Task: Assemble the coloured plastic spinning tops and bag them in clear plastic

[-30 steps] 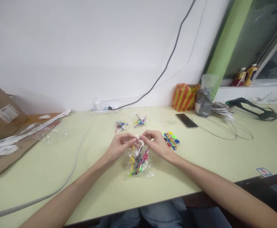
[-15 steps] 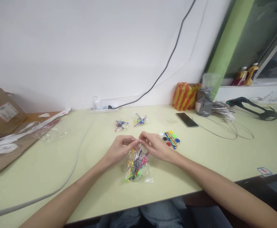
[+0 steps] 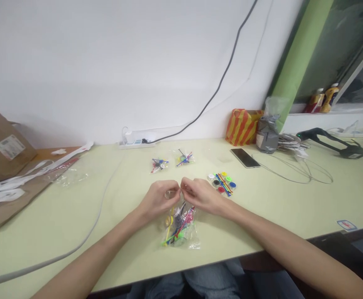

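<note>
In the head view, the left hand (image 3: 160, 200) and the right hand (image 3: 201, 193) were both pinched on the top edge of a clear bag (image 3: 181, 229), their fingertips almost meeting. The bag, filled with coloured sticks and round pieces, reached down between the forearms, its lower edge just short of the front edge of the counter (image 3: 293, 203); whether that lower end touched the surface could not be told.

Beyond the hands, two small packets (image 3: 159, 164) sat side by side, with a strip of counter between them and the power strip (image 3: 137, 143) at the wall. Just past the right hand lay a group of coloured discs and sticks (image 3: 221, 183), and farther back a phone (image 3: 245, 158), apart from them. Open counter spread between the left forearm and the grey cable (image 3: 100, 207), and a wider stretch ran rightward from the right forearm toward the thin looped wire (image 3: 293, 181).
</note>
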Action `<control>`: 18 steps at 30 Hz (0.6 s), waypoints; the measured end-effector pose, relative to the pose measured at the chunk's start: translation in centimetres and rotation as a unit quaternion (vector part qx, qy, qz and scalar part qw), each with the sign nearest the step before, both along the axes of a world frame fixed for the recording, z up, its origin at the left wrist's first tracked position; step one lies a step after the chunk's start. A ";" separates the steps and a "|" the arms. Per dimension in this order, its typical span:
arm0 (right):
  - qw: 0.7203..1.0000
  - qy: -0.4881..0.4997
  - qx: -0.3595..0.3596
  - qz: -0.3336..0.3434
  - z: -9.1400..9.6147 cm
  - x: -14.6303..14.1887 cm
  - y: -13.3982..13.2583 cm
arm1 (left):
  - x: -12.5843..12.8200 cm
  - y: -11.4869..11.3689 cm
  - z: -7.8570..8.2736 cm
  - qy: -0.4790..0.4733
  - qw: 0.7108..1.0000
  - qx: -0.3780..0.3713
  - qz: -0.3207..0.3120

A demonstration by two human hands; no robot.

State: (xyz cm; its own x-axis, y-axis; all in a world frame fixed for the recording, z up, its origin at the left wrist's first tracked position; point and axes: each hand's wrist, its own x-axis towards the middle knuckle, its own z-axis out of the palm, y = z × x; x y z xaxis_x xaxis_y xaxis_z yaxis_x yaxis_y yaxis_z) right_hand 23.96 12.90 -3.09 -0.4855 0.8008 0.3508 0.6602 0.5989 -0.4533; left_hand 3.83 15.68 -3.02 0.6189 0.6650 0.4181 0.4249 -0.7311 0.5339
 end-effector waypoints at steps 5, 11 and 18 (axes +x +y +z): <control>0.997 -0.007 -0.007 -0.081 0.1 -0.7 -0.3 | 0.3 -0.3 -0.2 0.020 1.000 0.021 0.013; 0.991 -0.039 -0.014 -0.126 0.4 -1.0 -0.1 | 0.5 0.0 -0.6 0.049 0.997 0.039 0.049; 0.988 -0.087 0.007 -0.126 0.0 -0.5 0.8 | 0.0 1.6 -0.9 0.070 0.993 0.066 0.071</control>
State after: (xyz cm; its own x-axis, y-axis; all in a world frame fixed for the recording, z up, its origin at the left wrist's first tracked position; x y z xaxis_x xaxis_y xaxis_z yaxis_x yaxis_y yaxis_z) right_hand 23.42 13.67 -3.11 -0.3255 0.8993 0.2920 0.8563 0.4114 -0.3123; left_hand 3.85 17.27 -3.91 0.5809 0.6944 0.4247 0.5918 -0.7185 0.3654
